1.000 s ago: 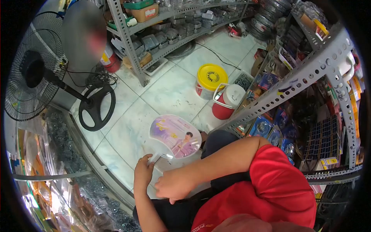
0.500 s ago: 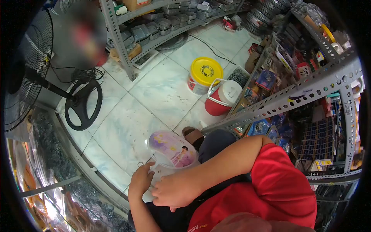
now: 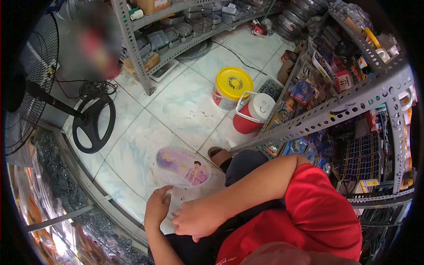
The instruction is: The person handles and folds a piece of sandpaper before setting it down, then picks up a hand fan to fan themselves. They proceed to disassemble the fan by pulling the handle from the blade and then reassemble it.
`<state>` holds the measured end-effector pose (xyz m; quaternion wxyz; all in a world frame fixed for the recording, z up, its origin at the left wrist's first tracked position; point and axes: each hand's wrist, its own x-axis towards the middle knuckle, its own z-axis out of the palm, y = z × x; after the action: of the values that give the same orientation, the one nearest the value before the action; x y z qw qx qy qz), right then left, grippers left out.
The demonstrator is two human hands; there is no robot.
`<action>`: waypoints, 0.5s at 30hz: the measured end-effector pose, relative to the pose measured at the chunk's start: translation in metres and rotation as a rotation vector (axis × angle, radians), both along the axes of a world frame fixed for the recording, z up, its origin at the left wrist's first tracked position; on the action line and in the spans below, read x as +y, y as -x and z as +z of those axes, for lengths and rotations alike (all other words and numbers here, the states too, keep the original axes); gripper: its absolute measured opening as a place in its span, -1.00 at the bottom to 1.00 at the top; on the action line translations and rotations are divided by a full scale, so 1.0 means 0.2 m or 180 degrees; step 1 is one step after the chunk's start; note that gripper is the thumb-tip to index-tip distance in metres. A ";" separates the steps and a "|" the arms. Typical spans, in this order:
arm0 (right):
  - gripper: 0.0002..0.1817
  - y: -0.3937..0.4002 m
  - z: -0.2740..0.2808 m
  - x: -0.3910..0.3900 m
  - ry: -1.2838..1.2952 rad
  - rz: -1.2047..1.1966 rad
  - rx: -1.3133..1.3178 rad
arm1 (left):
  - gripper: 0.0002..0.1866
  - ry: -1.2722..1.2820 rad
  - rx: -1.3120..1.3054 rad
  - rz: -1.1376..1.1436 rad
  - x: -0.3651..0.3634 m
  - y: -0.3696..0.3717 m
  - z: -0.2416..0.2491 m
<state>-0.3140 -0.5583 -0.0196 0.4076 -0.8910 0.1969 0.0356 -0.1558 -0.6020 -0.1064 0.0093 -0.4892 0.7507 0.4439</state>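
A pink and purple plastic fan (image 3: 183,168) with a printed figure lies just beyond my hands, over the white tiles. My left hand (image 3: 158,205) is nearest to it, thumb and fingers apart and slightly bent, with nothing seen between them. To the right of it, my right hand (image 3: 198,218) is curled closed above my dark trousers, its back facing up. No object shows in its fingers, and its palm is hidden. A brown sandal (image 3: 220,155) shows on my foot, right of the fan.
Ahead stand a yellow-lidded bucket (image 3: 234,84) and a red jug (image 3: 252,115). Metal shelving (image 3: 327,108) full of packets runs along the right. A black fan stand (image 3: 95,123) is on the left. Behind are shelves (image 3: 176,51) of metal boxes and wire coils (image 3: 293,22).
The plastic fan has left my left hand and moved away to the left, lying flatter. My left hand has opened. My right hand has barely moved.
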 end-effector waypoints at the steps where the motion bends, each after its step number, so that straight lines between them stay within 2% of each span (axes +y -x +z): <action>1: -0.62 0.00 0.00 0.00 -0.0059 -0.0003 0.0026 | -0.70 0.0037 0.0035 0.0032 0.00 -0.01 -0.01; 7: -0.61 -0.01 -0.02 0.00 -0.0138 0.0017 0.0085 | -0.68 -0.0224 -0.0070 0.0053 0.01 -0.01 0.01; 15: -0.64 0.00 -0.01 -0.03 -0.0220 -0.0112 0.0306 | -0.65 -0.0166 -0.0103 0.0104 0.02 -0.01 0.00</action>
<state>-0.3142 -0.5652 -0.0211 0.4288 -0.8700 0.2306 0.0780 -0.1545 -0.5973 -0.1061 0.0270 -0.5082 0.7305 0.4555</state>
